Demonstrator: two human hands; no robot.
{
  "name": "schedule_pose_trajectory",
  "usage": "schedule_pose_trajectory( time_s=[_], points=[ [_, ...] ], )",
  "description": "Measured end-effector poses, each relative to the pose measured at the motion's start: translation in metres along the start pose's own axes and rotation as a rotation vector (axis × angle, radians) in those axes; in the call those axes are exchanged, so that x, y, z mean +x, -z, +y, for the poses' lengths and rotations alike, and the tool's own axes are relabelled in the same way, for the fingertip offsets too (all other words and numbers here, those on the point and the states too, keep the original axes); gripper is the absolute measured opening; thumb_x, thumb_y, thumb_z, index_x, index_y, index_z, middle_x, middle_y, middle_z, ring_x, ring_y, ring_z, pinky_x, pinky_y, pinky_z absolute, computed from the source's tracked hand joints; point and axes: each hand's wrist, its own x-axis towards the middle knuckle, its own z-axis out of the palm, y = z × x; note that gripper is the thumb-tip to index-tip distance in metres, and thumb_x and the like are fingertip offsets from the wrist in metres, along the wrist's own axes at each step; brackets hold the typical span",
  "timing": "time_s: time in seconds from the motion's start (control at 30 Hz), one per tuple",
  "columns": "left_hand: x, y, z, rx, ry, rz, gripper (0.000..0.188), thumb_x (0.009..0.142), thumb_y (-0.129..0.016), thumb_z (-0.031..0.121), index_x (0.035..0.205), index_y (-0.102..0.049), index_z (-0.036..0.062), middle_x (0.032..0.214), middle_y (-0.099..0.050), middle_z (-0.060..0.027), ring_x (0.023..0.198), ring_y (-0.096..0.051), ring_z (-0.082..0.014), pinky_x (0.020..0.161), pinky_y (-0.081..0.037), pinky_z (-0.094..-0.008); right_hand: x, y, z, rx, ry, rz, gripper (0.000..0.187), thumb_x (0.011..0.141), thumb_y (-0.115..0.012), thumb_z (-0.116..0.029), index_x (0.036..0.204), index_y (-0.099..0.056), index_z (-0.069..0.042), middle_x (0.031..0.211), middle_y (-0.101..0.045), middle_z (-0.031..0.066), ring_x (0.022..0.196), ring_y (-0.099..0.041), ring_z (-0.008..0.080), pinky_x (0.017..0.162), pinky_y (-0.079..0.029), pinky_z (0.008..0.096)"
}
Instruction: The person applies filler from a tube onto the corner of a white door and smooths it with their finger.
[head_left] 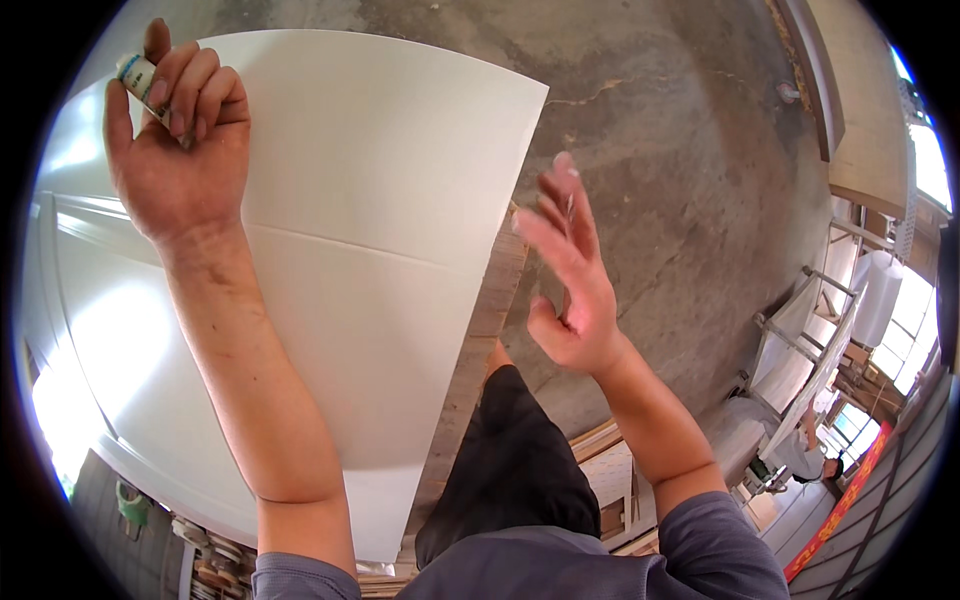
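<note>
My left hand (pixel 178 135) is closed around a small white tube (pixel 137 74) with a blue-green band, and it rests on the far left part of a large white panel (pixel 380 190). The panel lies flat on a wooden support (pixel 487 310) whose edge shows along the panel's right side. My right hand (pixel 568 275) hovers open beside the panel's right edge, fingers spread, holding nothing. A faint seam line (pixel 350 248) crosses the panel below my left wrist.
Bare concrete floor (pixel 680 170) lies to the right. White panels lean on a rack (pixel 815 340) at the right, with a person (pixel 810 455) bent beside them. A wooden board (pixel 850 100) stands at the upper right. Wood pieces (pixel 610 470) lie near my legs.
</note>
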Motion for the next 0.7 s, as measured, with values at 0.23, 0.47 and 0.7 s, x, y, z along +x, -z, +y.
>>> schedule_pose_trajectory(
  time_s=[0.23, 0.47, 0.7],
  points=[
    [0.001, -0.003, 0.0, -0.008, -0.003, 0.026, 0.04, 0.106, -0.052, 0.021, 0.134, -0.054, -0.0083, 0.078, -0.042, -0.0025, 0.061, -0.035, -0.012, 0.057, -0.03, -0.0286, 0.005, -0.004, 0.009, -0.084, 0.033, -0.018, 0.094, 0.065, -0.049, 0.015, 0.156, -0.053, -0.005, 0.177, -0.006, 0.0261, 0.164, -0.002, 0.0465, 0.129, -0.014, 0.0548],
    [0.0, -0.003, 0.001, -0.002, -0.004, 0.034, 0.041, 0.106, -0.052, 0.021, 0.133, -0.054, -0.0084, 0.078, -0.042, -0.0027, 0.061, -0.035, -0.0124, 0.057, -0.03, -0.0284, -0.001, -0.008, 0.018, -0.125, 0.032, -0.014, 0.094, 0.064, -0.051, 0.014, 0.154, -0.056, -0.009, 0.175, -0.01, 0.0286, 0.163, -0.006, 0.0479, 0.129, -0.016, 0.0543],
    [0.0, -0.002, 0.001, -0.02, -0.006, 0.033, 0.041, 0.105, -0.053, 0.021, 0.134, -0.053, -0.0085, 0.078, -0.042, -0.0026, 0.061, -0.035, -0.0122, 0.057, -0.03, -0.0284, 0.003, -0.003, 0.016, -0.258, 0.039, -0.042, 0.094, 0.063, -0.055, 0.013, 0.153, -0.058, -0.014, 0.174, -0.013, 0.0301, 0.162, -0.01, 0.0499, 0.127, -0.02, 0.0552]
  ],
)
